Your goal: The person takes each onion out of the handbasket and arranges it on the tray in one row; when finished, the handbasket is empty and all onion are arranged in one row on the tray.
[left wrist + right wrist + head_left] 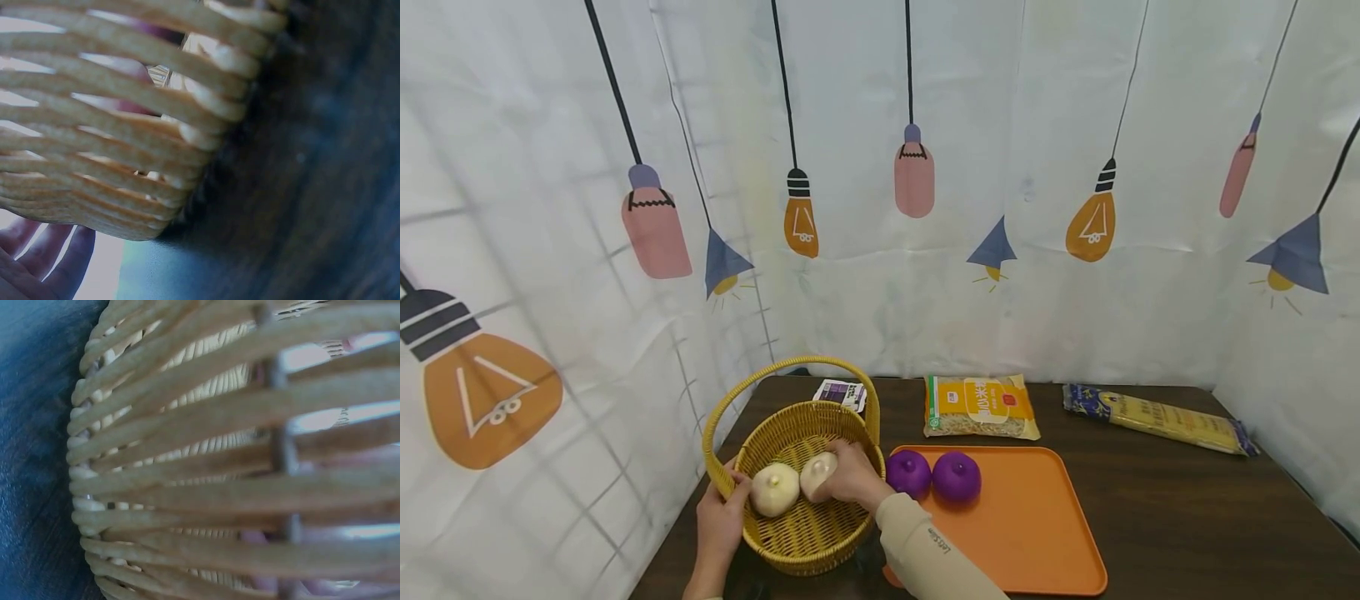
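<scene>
A yellow wicker basket (808, 550) with a tall hoop handle stands at the left of the table. Inside it lie two white onions, one at the left (775, 490) and one nearer the middle (817, 475). My right hand (853, 473) reaches over the rim and grips the middle white onion. At the basket's left side my left hand (721, 515) holds the rim by the handle's base, thumb on top. In the left wrist view, fingers (56, 256) show beyond the woven wall. Weave fills most of the right wrist view, so that hand is largely hidden there.
An orange tray (1022, 525) sits right of the basket, with two purple onions (956, 477) at its left end. Behind stand a yellow grain bag (981, 408) and a small printed box (841, 393). A long noodle packet (1161, 419) lies at the right.
</scene>
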### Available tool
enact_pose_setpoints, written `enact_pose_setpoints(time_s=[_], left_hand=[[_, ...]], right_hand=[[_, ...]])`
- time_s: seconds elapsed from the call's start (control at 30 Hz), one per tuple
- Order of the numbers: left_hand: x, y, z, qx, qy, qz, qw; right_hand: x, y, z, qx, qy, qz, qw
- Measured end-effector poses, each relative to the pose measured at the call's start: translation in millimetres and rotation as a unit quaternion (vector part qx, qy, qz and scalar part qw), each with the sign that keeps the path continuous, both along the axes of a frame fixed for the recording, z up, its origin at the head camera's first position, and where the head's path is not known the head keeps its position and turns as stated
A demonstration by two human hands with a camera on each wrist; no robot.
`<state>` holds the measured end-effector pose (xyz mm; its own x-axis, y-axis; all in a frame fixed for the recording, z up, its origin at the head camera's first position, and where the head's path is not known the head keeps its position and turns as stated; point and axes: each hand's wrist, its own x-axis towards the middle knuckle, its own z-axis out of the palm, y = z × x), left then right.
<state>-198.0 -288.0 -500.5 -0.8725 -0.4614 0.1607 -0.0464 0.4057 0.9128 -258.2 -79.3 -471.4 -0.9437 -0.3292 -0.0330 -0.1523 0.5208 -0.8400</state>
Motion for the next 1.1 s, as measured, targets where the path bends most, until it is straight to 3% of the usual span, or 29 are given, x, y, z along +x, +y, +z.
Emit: enact_pose_setpoints(time_s=[0.33, 0.63, 1.1], left_hand=[[1.5, 1.6, -0.9, -0.002, -0.006, 0.004, 1.0], [-2.2, 1.5, -0.2, -0.007, 0.0, 0.004, 1.0], [-2.2, -0.2, -1.7, 0.005, 0.0, 0.007, 1.0]], right_hand=[[3.2, 3, -0.5, 0.005, 0.026, 0.018, 0.9995], [8.5, 13, 13.8, 0.012, 0.084, 0.054, 0.9949], [25.0, 40, 23.2, -0.062, 0.061, 0.088, 0.9924]])
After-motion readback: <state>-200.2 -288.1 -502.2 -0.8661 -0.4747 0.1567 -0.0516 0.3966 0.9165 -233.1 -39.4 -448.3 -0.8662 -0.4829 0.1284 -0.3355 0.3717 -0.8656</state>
